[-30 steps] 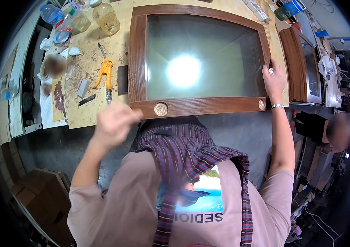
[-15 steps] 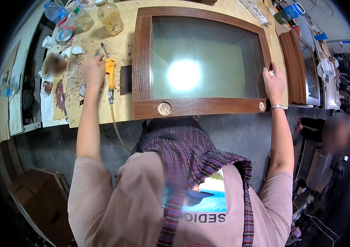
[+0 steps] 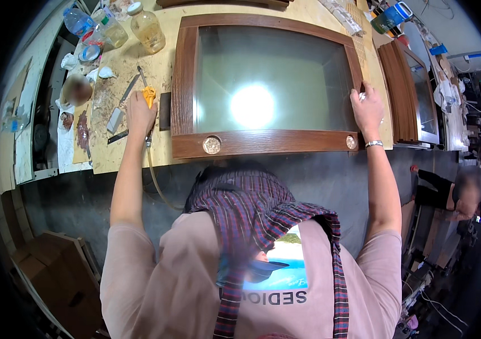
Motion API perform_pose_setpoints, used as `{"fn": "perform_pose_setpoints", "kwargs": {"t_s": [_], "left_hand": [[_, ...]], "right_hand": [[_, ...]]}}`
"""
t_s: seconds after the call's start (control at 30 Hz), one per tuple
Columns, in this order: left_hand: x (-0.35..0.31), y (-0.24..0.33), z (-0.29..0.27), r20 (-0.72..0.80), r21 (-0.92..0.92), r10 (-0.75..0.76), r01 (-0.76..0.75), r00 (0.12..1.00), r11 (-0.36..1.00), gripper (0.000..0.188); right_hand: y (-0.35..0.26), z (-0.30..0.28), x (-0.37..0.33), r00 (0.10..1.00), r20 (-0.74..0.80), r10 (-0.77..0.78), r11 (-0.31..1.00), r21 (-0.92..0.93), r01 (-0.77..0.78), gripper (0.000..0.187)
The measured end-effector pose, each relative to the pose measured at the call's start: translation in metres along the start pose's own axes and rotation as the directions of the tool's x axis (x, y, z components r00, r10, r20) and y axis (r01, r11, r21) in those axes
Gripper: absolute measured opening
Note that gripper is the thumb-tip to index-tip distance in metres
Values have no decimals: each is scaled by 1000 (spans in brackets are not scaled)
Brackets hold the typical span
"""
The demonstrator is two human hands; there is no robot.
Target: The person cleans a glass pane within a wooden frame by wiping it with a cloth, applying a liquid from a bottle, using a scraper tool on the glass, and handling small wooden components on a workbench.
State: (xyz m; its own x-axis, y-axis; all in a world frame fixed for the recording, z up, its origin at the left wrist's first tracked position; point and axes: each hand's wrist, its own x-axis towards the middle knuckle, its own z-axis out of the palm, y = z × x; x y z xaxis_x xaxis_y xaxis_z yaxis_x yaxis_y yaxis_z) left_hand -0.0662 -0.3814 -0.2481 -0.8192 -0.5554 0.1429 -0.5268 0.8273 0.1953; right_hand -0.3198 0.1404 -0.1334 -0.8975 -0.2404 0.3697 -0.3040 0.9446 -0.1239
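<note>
My left hand [image 3: 140, 114] is closed round the handle of a yellow air blow gun [image 3: 149, 95], whose thin metal nozzle points away from me. The hand hides most of its body, and a hose [image 3: 154, 178] trails from its rear over the bench edge. To its right lies a brown wooden cabinet door [image 3: 277, 141] with a glass panel [image 3: 274, 73] and two round hinge holes along the near rail. At the door's right edge, my right hand [image 3: 369, 111] has its fingers closed on a small whitish thing too small to make out.
A flat metal strip [image 3: 130, 87], a grey-white block [image 3: 115, 120] and a dark wood piece [image 3: 165, 111] lie around the gun. Bottles and a jar [image 3: 148, 34] stand far left. More brown doors [image 3: 396, 93] are stacked at right. Another person [image 3: 466, 195] is at far right.
My left hand has come down and right onto the air blow gun and closed round it, uncovering the metal strip and the block. My right hand stays by the door's right edge.
</note>
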Motion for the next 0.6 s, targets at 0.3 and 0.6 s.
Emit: {"fn": "perform_pose_setpoints", "kwargs": {"t_s": [0.3, 0.6], "left_hand": [[-23, 15, -85, 10, -541, -246, 212, 969, 814, 37], [-115, 138, -193, 175, -363, 151, -78, 973, 928, 35]], "right_hand": [[2, 3, -3, 997, -61, -43, 997, 62, 46, 47], [5, -1, 0, 1000, 5, -26, 992, 120, 25, 50]]}}
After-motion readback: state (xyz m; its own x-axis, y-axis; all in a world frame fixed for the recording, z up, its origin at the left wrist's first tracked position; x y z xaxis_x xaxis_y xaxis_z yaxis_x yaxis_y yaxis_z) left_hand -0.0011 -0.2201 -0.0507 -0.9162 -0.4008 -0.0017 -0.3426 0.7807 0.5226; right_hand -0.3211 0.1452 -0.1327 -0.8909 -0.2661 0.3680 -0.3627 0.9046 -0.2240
